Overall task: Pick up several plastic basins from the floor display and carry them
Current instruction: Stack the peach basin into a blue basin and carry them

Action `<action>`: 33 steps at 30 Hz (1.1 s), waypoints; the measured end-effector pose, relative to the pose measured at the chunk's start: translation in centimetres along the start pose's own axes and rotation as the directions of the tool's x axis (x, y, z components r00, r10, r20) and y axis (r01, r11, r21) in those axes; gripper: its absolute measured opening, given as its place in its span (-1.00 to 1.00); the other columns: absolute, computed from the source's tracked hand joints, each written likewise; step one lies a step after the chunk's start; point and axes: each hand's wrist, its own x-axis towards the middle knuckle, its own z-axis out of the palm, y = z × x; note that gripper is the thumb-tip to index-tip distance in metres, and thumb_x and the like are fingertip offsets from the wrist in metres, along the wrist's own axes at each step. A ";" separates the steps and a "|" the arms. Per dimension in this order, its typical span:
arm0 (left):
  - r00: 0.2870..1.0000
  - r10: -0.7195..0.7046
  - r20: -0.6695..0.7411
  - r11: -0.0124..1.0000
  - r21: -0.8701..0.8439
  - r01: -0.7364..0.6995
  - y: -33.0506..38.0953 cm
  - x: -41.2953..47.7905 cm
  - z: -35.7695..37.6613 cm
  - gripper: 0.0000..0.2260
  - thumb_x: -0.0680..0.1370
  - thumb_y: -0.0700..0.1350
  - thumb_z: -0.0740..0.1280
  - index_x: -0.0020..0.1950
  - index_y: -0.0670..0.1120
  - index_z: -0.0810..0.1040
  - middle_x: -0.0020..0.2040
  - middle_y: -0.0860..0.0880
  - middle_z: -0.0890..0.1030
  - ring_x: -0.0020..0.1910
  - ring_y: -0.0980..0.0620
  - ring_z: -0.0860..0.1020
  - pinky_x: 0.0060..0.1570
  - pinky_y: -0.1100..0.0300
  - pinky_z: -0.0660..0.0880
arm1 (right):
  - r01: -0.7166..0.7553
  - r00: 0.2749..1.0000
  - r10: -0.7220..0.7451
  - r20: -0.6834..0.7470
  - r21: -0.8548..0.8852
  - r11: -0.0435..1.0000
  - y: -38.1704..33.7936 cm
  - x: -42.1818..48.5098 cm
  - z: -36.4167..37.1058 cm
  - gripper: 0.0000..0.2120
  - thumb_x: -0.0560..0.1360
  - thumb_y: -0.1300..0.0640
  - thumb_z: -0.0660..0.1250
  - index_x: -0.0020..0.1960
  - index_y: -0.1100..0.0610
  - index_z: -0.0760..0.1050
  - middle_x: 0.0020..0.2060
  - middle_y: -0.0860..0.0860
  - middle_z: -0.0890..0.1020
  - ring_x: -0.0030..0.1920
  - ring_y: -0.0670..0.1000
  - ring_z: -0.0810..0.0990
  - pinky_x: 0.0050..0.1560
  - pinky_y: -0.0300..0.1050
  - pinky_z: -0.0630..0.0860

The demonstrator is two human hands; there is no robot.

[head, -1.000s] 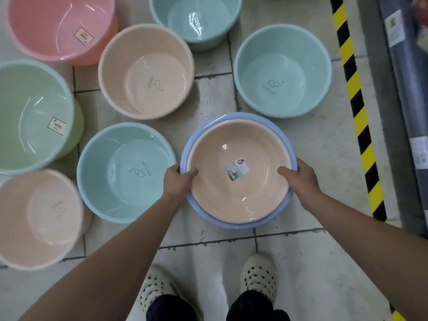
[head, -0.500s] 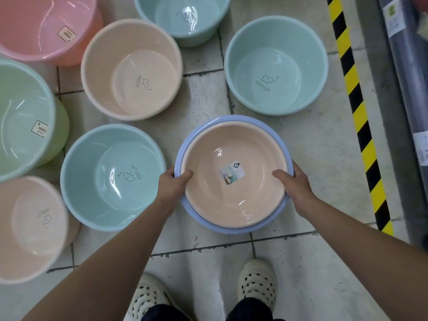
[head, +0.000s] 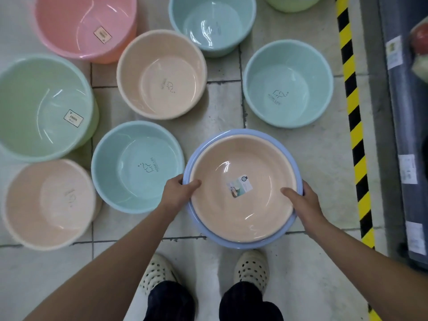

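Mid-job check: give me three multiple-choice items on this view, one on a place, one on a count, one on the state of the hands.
1. Where is the stickered peach basin? A nested in the blue basin; B lying upside down alone; C resting on its side.
2. How many teal basins stand on the floor? A one; B three; C five.
3. What do the left hand and right hand do? A hang free; B only the left grips; C both grip the nested pair's rim.
Answers: 1 A, the blue rim rings it; 2 B, three stand apart on the tiles; 3 C, both thumbs hook over the rim.
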 end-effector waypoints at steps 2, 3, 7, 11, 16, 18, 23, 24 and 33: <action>1.000 0.002 -0.027 0.999 -0.032 -0.002 1.1 -1.7 -1.5 -0.94 0.49 -0.13 0.45 -0.08 -0.10 0.65 -0.20 -0.01 0.66 -0.23 0.04 0.60 -0.28 0.24 0.45 | 0.012 1.000 -0.012 0.005 -0.020 1.000 -2.0 -1.5 0.2 -0.63 0.52 0.17 0.40 0.30 -0.01 0.50 -0.01 -0.11 0.62 -0.01 -0.05 0.60 -0.01 -0.07 0.50; 0.999 0.001 -0.040 0.999 -0.050 -0.003 1.7 -2.5 -2.3 -0.95 0.49 -0.13 0.45 -0.09 -0.08 0.65 -0.19 0.00 0.67 -0.22 0.05 0.60 -0.28 0.24 0.46 | 0.024 1.000 -0.024 0.011 -0.028 0.999 -3.2 -2.2 0.4 -0.63 0.52 0.17 0.40 0.31 -0.02 0.50 0.00 -0.11 0.62 0.01 -0.03 0.60 0.02 -0.05 0.51; 0.997 0.002 -0.078 0.994 -0.108 -0.011 4.0 -5.2 -6.8 -0.92 0.50 -0.13 0.45 -0.03 -0.08 0.65 -0.17 0.00 0.67 -0.21 0.05 0.61 -0.28 0.22 0.47 | 0.076 0.996 -0.072 0.060 -0.063 0.995 -8.5 -5.1 2.0 -0.66 0.51 0.16 0.41 0.23 -0.10 0.50 0.00 -0.13 0.63 0.02 -0.04 0.61 0.08 -0.02 0.53; 0.991 0.008 -0.137 0.987 -0.157 -0.030 5.5 -7.2 -12.5 -0.89 0.49 -0.13 0.46 -0.01 -0.10 0.65 -0.16 0.00 0.68 -0.17 0.03 0.62 -0.26 0.21 0.48 | 0.115 0.987 -0.104 0.123 -0.086 0.990 -13.7 -7.9 5.3 -0.61 0.50 0.17 0.43 0.28 -0.07 0.49 0.03 -0.13 0.64 0.02 -0.06 0.62 0.08 -0.04 0.53; 0.979 -0.003 -0.203 0.980 -0.196 -0.038 5.6 -8.3 -20.0 -0.93 0.51 -0.18 0.44 -0.02 -0.09 0.63 -0.17 0.01 0.66 -0.16 -0.01 0.62 -0.18 0.11 0.55 | 0.061 0.984 -0.045 0.173 -0.088 0.994 -18.2 -11.4 11.6 -0.66 0.49 0.19 0.44 0.23 0.04 0.51 -0.02 -0.06 0.64 -0.06 -0.04 0.62 -0.12 -0.13 0.52; 0.976 -0.015 -0.219 0.976 -0.216 -0.033 5.0 -8.2 -22.6 -0.95 0.50 -0.17 0.45 -0.10 -0.03 0.63 -0.16 -0.02 0.67 -0.12 -0.07 0.62 -0.05 0.01 0.57 | 0.040 0.986 -0.024 0.168 -0.092 0.995 -19.0 -12.5 14.2 -0.69 0.48 0.21 0.43 0.21 0.09 0.53 -0.03 0.00 0.65 -0.08 0.00 0.62 -0.15 -0.11 0.53; 0.968 -0.059 -0.243 0.961 -0.278 -0.012 2.7 -7.6 -27.7 -0.88 0.49 -0.17 0.45 0.02 -0.08 0.65 -0.05 -0.10 0.69 -0.06 -0.09 0.63 -0.01 0.03 0.57 | 0.037 0.984 -0.012 0.180 -0.134 0.990 -19.6 -14.5 19.6 -0.73 0.45 0.22 0.44 0.13 0.05 0.54 -0.02 0.02 0.66 -0.05 0.05 0.64 0.00 -0.02 0.58; 0.968 -0.064 -0.244 0.958 -0.286 -0.009 2.2 -7.4 -28.4 -0.85 0.49 -0.17 0.45 0.05 -0.09 0.66 -0.05 -0.10 0.69 -0.07 -0.09 0.63 -0.04 0.05 0.56 | 0.034 0.984 -0.008 0.180 -0.147 0.989 -19.5 -14.7 20.4 -0.72 0.45 0.21 0.45 0.13 0.04 0.53 -0.02 0.01 0.66 -0.03 0.06 0.64 0.05 0.00 0.59; 0.971 -0.091 -0.222 0.944 -0.329 0.014 -1.6 -2.8 -30.3 -0.83 0.48 -0.17 0.44 0.06 -0.13 0.67 -0.09 -0.09 0.69 -0.08 -0.10 0.63 -0.08 0.05 0.56 | 0.024 0.980 0.009 0.201 -0.160 0.987 -17.2 -12.4 25.7 -0.75 0.48 0.26 0.41 0.14 0.09 0.55 -0.06 0.02 0.66 -0.10 0.02 0.61 -0.13 -0.08 0.54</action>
